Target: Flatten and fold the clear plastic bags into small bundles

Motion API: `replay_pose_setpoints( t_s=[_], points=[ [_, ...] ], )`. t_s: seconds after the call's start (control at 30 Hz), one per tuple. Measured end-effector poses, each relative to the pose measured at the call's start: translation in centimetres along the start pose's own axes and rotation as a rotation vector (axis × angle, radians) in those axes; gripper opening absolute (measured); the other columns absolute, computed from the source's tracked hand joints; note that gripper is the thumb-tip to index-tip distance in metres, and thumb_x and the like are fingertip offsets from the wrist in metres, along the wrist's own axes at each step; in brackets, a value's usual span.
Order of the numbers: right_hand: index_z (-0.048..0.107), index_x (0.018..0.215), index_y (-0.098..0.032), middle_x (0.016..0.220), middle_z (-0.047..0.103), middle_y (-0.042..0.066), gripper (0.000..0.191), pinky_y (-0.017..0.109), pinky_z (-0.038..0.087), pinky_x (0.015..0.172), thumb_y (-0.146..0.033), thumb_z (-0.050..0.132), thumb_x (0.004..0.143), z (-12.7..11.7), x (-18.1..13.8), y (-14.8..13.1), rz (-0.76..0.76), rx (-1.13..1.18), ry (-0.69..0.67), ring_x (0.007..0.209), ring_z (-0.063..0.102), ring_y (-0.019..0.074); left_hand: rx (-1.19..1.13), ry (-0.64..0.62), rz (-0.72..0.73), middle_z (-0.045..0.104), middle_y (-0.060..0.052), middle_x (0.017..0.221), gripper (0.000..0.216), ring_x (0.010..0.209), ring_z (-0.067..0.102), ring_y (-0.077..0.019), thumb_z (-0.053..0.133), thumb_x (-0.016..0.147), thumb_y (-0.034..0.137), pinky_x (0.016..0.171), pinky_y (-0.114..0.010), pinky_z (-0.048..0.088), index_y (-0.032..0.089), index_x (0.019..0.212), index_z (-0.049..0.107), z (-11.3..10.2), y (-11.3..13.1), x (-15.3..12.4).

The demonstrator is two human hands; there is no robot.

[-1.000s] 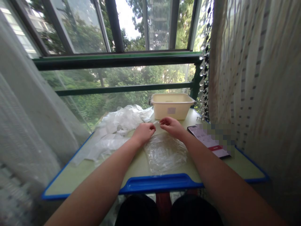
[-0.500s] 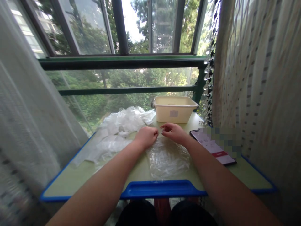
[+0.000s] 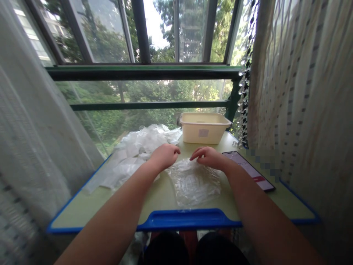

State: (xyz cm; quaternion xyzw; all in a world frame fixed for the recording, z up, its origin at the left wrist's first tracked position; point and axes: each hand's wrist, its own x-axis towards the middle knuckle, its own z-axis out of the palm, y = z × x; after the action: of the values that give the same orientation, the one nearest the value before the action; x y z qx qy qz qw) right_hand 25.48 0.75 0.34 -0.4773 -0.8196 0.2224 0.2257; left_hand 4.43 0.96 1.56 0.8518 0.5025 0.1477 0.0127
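A clear, wrinkled plastic bag (image 3: 197, 184) lies spread on the table in front of me. Above its far left corner is my left hand (image 3: 164, 155), fingers loosely bent and holding nothing that I can see. My right hand (image 3: 210, 157) is over the bag's far right part, its fingers apart and the tips at or just above the plastic; whether they touch it is unclear. To the left, near my left forearm, a heap of whitish clear plastic bags (image 3: 146, 141) spreads across the table.
A cream plastic tub (image 3: 204, 134) with a small label stands at the back of the table. A phone (image 3: 250, 171) lies to the right beside my right forearm. The table (image 3: 160, 195) has a blue rim with a tray recess (image 3: 189, 219) in front. Curtains hang on both sides.
My hands have drawn apart: the left went left and slightly away from me, while the right shifted slightly right with its fingers lower over the bag. The bag lies nearly where it was.
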Motion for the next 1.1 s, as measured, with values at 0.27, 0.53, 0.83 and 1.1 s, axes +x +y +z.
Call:
replay_pose_setpoints(
  t_s=[0.27,0.53,0.83,1.1],
  points=[
    [0.069,0.089,-0.009,0.087,0.066,0.018,0.045,0.036,0.043,0.068,-0.047,0.054,0.069,-2.4,-1.9,1.1,0.576,-0.437,0.048,0.081,0.061,0.0295,0.168,-0.286,-0.168,0.067,-0.009,0.087,0.044,0.079,0.061,-0.0257,0.048,0.072,0.055,0.064,-0.032,0.046,0.019,0.089,0.067,-1.6,-0.2,-1.4],
    [0.07,0.086,-0.016,0.08,0.068,0.009,0.033,0.024,0.04,0.054,-0.029,0.065,0.057,-2.7,-2.7,0.0,0.571,-0.389,-0.166,0.07,0.062,0.0213,-0.064,-0.124,0.317,0.061,-0.005,0.108,0.038,0.094,0.057,-0.0199,0.047,0.081,0.046,0.084,-0.028,0.043,0.023,0.105,0.064,0.3,1.3,-1.0],
    [0.07,0.079,-0.017,0.078,0.068,0.006,0.021,0.023,0.039,0.057,-0.023,0.057,0.063,-1.0,-0.7,0.8,0.414,-0.305,-0.024,0.07,0.06,0.0176,-0.027,-0.123,0.3,0.061,-0.007,0.109,0.033,0.093,0.058,-0.0211,0.052,0.078,0.042,0.085,-0.029,0.043,0.023,0.1,0.067,1.5,0.7,-0.7],
    [0.067,0.078,-0.015,0.074,0.064,0.004,0.025,0.022,0.037,0.055,-0.036,0.055,0.07,-0.9,-0.4,-0.2,0.334,-0.134,0.152,0.067,0.055,0.0145,0.0,-0.139,0.242,0.062,-0.006,0.112,0.034,0.099,0.056,-0.0226,0.049,0.08,0.041,0.088,-0.031,0.041,0.023,0.104,0.066,1.7,-0.5,0.0]
  ],
)
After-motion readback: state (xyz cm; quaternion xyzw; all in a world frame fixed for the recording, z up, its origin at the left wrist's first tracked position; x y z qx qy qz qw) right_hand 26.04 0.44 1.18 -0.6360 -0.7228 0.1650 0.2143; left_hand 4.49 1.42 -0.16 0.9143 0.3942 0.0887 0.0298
